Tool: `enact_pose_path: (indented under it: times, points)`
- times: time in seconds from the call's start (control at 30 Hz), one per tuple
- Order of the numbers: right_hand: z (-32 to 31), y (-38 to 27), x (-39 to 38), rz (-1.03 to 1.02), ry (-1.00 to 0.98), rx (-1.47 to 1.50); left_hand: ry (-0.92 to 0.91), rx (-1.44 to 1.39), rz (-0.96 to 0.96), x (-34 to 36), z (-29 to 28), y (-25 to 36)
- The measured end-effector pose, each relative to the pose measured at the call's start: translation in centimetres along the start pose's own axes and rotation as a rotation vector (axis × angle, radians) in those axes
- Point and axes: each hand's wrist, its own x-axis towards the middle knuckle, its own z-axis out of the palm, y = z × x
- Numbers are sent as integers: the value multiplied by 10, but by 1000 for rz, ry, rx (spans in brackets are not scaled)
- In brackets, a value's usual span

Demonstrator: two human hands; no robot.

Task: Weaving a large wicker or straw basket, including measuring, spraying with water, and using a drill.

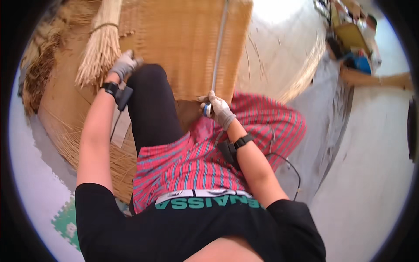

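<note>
My right hand (217, 109), in a pale work glove, is closed round a small blue and white tape measure (207, 110) at the near edge of a brown woven panel (183, 48). From it the grey tape blade (219, 46) runs straight across the panel to the far edge of the view. My left hand (125, 65), gloved too, is beside my raised knee and next to a tied bundle of pale reeds (99, 54). Motion blurs its fingers, so whether it grips anything does not show.
Darker straw (41, 72) is heaped at the far left, and loose reeds (115, 168) lie beside my left arm. More pale strands (307, 72) lie on a grey sheet (321, 113) at right. A person (371, 39) is at the far right.
</note>
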Motion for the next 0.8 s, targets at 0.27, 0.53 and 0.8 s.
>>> enact_pose_path:
  times: [0.27,0.53,0.8]
  points:
    - [-31,52,28,-73,16,-164,-104,-36,-90,29,-1,2]
    - [-38,60,41,-55,23,-104,-265,-149,-103,21,-20,13]
    - [-17,45,16,-121,38,-396,-84,-123,82,4,-10,-4]
